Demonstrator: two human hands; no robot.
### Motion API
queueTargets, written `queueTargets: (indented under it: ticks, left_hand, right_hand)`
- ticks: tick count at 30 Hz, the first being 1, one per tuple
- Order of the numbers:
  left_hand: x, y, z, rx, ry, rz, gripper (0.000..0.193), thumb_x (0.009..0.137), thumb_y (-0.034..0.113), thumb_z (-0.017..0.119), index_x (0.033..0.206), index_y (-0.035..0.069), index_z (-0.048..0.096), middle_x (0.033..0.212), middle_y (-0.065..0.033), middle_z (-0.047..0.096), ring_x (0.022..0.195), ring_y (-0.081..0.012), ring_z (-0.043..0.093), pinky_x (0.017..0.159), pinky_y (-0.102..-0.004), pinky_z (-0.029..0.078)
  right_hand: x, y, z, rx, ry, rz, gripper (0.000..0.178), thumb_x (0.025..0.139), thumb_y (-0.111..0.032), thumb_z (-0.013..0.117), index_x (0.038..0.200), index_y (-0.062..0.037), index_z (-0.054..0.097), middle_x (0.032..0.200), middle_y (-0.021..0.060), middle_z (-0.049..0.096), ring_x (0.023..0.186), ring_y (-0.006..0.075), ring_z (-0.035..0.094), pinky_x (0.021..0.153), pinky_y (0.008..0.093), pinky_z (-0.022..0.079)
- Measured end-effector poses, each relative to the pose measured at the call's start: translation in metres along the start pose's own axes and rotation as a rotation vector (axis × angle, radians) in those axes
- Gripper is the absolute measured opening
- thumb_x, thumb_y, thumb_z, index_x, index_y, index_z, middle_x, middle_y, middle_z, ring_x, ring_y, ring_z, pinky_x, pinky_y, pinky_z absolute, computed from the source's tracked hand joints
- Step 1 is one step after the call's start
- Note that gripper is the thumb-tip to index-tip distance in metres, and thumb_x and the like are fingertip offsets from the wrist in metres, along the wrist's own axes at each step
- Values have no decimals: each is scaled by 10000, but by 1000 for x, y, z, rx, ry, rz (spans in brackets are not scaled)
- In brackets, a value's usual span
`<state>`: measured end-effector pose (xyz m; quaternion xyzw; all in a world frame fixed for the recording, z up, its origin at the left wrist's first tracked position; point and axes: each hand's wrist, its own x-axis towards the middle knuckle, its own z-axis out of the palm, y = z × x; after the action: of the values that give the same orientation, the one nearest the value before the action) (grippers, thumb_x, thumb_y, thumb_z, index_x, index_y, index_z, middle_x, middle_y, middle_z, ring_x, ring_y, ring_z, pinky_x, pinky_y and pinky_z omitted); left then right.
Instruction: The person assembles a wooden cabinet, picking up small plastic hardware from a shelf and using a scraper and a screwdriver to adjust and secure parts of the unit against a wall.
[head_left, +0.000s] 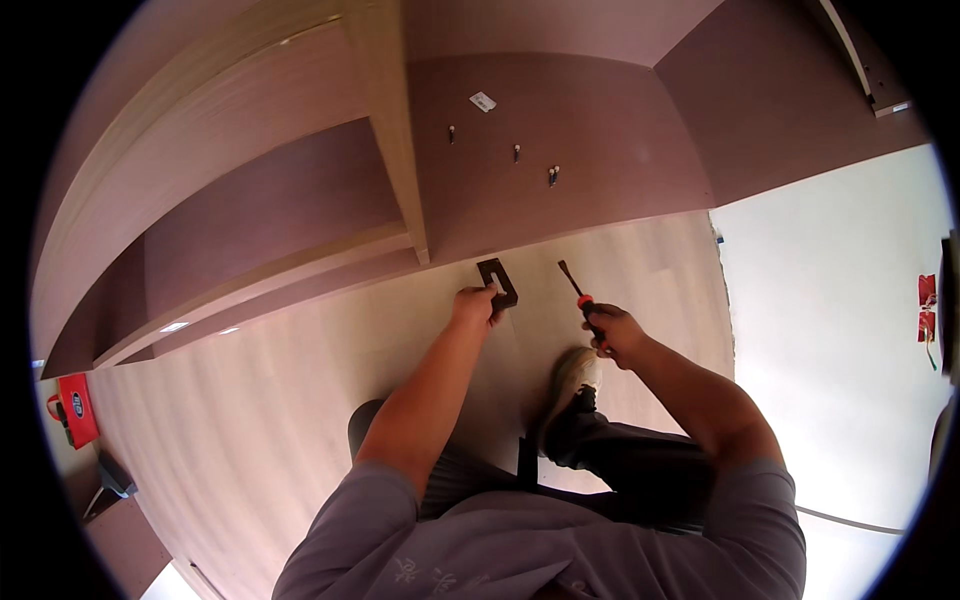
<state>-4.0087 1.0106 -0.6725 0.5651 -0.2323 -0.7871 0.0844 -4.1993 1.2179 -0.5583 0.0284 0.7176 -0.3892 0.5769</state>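
My left hand (480, 303) grips a dark rectangular piece with a light slot along its middle (508, 292), held over the floor just in front of the cabinet. What exactly this piece is, I cannot make out. To its right, my right hand (617, 335) is closed round the red and black handle of a screwdriver (572, 281). The dark shaft points up and left, its tip apart from the cabinet and from the dark piece. Beyond both hands, several small dark fasteners with pale ends (517, 153) rest on the brown cabinet panel.
A small white label (483, 101) lies on the brown panel (610, 120). An upright wooden divider (395, 140) stands left of it, beside open shelves. A red bag (77, 410) sits at far left. Pale wood floor (300, 400) runs beneath me, with a white wall (830, 300) at right.
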Motion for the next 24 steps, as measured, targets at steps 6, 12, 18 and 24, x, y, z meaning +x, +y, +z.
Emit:
queueTargets:
  ticks: [6, 12, 18, 24]
  left_hand:
    - [21, 2, 16, 95, 156, 4, 163, 980, 145, 687, 998, 3, 608, 870, -141, 716, 627, -217, 639, 463, -363, 475]
    - [28, -50, 17, 315, 264, 161, 150, 936, 101, 706, 976, -17, 622, 798, -139, 721, 611, -212, 641, 474, -389, 459]
    - [77, -91, 2, 399, 371, 283, 144, 903, 113, 747, 920, 2, 656, 778, -118, 699, 605, -215, 637, 465, -398, 455]
    - [88, -101, -5, 535, 407, 371, 140, 871, 107, 748, 967, 15, 704, 823, -133, 724, 715, -237, 695, 577, -415, 524]
  right_hand:
    - [-37, -7, -31, 44, 10, -9, 465, 1001, -169, 560, 1453, -93, 483, 1087, 84, 621, 660, 152, 542, 505, 286, 431]
    - [-49, -25, -16, 115, -112, -101, 481, 1009, -171, 559, 1474, -93, 464, 1138, 86, 624, 670, 152, 558, 514, 284, 451]
    - [-52, -12, 2, 49, -240, -28, 449, 1020, -179, 559, 1463, -118, 505, 1143, 81, 647, 679, 147, 568, 520, 288, 467]
    - [-25, -8, 63, 60, -305, 129, 435, 1023, -225, 562, 1446, -129, 526, 1149, 86, 664, 699, 169, 594, 541, 291, 486]
